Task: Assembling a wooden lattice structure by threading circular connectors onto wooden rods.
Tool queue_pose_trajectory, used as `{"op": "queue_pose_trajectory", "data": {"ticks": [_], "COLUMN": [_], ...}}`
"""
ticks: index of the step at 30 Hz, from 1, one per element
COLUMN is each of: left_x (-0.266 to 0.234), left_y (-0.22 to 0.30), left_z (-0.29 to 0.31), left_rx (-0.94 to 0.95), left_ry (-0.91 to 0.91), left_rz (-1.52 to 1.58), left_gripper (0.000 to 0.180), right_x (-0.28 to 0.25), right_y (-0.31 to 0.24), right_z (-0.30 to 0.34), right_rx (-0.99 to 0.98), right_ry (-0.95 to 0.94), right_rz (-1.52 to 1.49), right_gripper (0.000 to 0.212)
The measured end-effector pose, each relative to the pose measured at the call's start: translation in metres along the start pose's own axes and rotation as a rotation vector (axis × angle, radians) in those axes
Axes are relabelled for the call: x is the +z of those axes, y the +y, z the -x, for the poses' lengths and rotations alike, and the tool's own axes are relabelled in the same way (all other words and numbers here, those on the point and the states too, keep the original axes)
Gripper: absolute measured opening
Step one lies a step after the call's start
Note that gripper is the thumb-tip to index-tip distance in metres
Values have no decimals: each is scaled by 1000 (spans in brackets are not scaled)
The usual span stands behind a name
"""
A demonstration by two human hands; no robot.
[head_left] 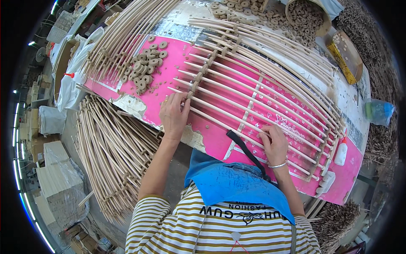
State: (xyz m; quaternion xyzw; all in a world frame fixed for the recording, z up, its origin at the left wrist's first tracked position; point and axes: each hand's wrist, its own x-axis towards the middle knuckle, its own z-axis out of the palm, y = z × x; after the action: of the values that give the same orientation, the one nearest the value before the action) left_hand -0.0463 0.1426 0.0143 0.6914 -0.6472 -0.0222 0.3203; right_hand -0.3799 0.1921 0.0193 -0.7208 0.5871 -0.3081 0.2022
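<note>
Close to the near edge of a pink-topped table (171, 54), a rack of pale wooden rods (228, 89) lies across two knobbly crosspieces. Curled fingers of the left hand (174, 113) touch the near end of the left crosspiece (206, 64); whether they pinch it or a rod cannot be told. The right hand (275, 143) bends its fingertips over the nearer rods, its grip equally unclear. Wooden rings (146, 63) lie heaped beyond the left hand, and a white bottle (341, 154) sits beside the rack's right end.
</note>
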Motion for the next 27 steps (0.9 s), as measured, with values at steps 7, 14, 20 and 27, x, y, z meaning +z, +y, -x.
{"op": "queue_pose_trajectory", "data": {"ticks": [7, 14, 20, 27], "left_x": [17, 8, 13, 12], "left_y": [5, -2, -1, -6], "left_z": [-5, -2, -2, -3], "left_rx": [107, 22, 50, 53], "left_ry": [14, -62, -87, -108], "left_rz": [48, 22, 4, -47], "left_gripper": [15, 16, 18, 19], "right_x": [3, 18, 9, 11], "right_y": [12, 23, 18, 22], "right_z": [2, 1, 4, 4], "right_rx": [-89, -145, -88, -98], "right_ry": [120, 152, 194, 139], "right_rz": [183, 197, 159, 170], "right_gripper": [7, 11, 16, 14]}}
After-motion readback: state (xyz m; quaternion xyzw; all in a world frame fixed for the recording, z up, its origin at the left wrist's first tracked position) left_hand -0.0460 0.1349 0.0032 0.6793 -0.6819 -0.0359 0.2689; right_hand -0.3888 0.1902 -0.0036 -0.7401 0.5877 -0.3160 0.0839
